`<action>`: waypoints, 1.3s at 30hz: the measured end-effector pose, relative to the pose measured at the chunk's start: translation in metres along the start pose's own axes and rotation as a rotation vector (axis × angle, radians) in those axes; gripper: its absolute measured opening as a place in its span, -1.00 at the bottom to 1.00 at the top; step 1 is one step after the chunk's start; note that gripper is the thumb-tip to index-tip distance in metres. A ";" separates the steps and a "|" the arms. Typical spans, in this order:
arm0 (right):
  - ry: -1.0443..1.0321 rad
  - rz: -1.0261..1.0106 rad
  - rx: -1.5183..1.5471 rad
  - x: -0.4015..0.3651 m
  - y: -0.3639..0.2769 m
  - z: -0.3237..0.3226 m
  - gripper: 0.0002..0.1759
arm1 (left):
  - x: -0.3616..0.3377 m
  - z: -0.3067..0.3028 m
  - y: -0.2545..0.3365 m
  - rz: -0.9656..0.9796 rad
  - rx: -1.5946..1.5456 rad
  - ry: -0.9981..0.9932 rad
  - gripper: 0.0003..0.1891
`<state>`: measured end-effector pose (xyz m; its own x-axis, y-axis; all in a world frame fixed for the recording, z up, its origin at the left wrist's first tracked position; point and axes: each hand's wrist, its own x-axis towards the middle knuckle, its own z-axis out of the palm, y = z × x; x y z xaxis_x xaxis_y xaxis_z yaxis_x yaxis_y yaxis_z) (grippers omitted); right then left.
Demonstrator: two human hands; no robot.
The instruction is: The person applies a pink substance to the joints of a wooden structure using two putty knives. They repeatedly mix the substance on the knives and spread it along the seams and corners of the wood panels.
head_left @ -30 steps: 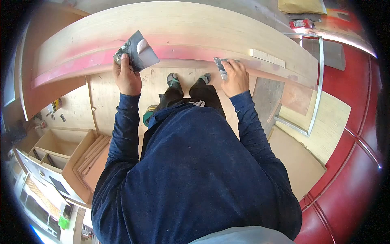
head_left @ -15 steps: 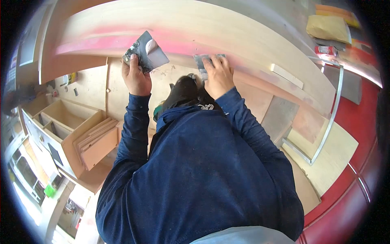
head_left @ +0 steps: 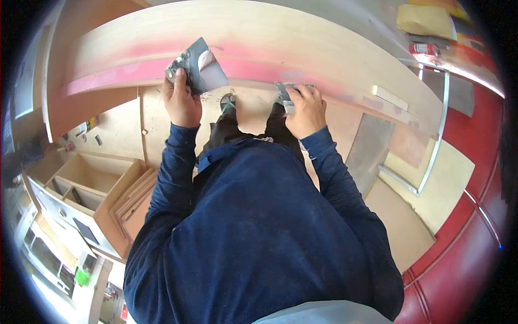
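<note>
My left hand (head_left: 182, 105) grips a flat grey putty plate (head_left: 198, 66) by its lower left corner, thumb on top. A smooth pale lump of putty (head_left: 210, 66) lies on the plate, and the held corner is crusted with dried filler. My right hand (head_left: 306, 110) is closed on a thin grey putty spreader (head_left: 284, 89), fingers pressed on its face. The spreader is at the near edge of a long pale wooden panel (head_left: 243, 24) with a pink-stained band. A greyish smear of putty (head_left: 293, 76) shows on the panel just beyond the spreader.
A small wood block (head_left: 390, 97) lies on the panel to the right. Further right are a metal frame (head_left: 443, 124) and a red surface (head_left: 458, 243). At left stands an open wooden cabinet box (head_left: 91, 173) beside stacked boards (head_left: 129, 202). My feet (head_left: 228, 101) are under the panel edge.
My right hand with the spreader has moved slightly right and toward me. My left hand holds the plate nearly where it was. The view has tilted, so my feet now show.
</note>
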<state>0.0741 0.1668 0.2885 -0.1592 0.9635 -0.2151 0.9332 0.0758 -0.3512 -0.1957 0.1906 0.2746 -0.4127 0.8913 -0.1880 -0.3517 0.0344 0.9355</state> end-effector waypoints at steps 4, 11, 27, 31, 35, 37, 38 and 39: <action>0.216 -0.061 -0.089 0.011 0.004 0.008 -0.48 | 0.021 0.001 0.006 -0.166 -0.219 -0.018 -0.85; 0.274 0.014 -0.027 0.001 -0.012 0.018 -0.46 | 0.030 -0.036 -0.011 0.006 0.242 -0.271 -0.81; 0.210 -0.361 0.376 -0.025 -0.092 -0.032 -0.41 | -0.035 0.035 0.004 -0.669 -0.329 -0.153 -0.73; 0.230 -0.433 0.132 -0.036 -0.057 -0.020 -0.41 | -0.047 0.026 0.003 -0.587 -0.290 -0.151 -0.74; 0.211 -0.457 0.174 -0.044 -0.040 -0.018 -0.42 | -0.049 0.021 0.008 -0.434 -0.156 -0.129 -0.75; 0.248 -0.410 0.295 -0.045 -0.035 -0.016 -0.40 | -0.051 0.020 0.004 -0.398 -0.153 -0.133 -0.76; 0.256 -0.378 0.348 -0.046 -0.036 -0.021 -0.39 | -0.053 0.020 0.005 -0.339 -0.079 -0.146 -0.76; 0.266 -0.340 0.400 -0.046 -0.040 -0.025 -0.37 | -0.053 0.018 0.006 -0.282 -0.004 -0.164 -0.76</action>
<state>0.0526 0.1257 0.3354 -0.2936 0.9372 0.1883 0.6412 0.3392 -0.6883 -0.1606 0.1518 0.2961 -0.1582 0.9078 -0.3883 -0.4360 0.2886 0.8524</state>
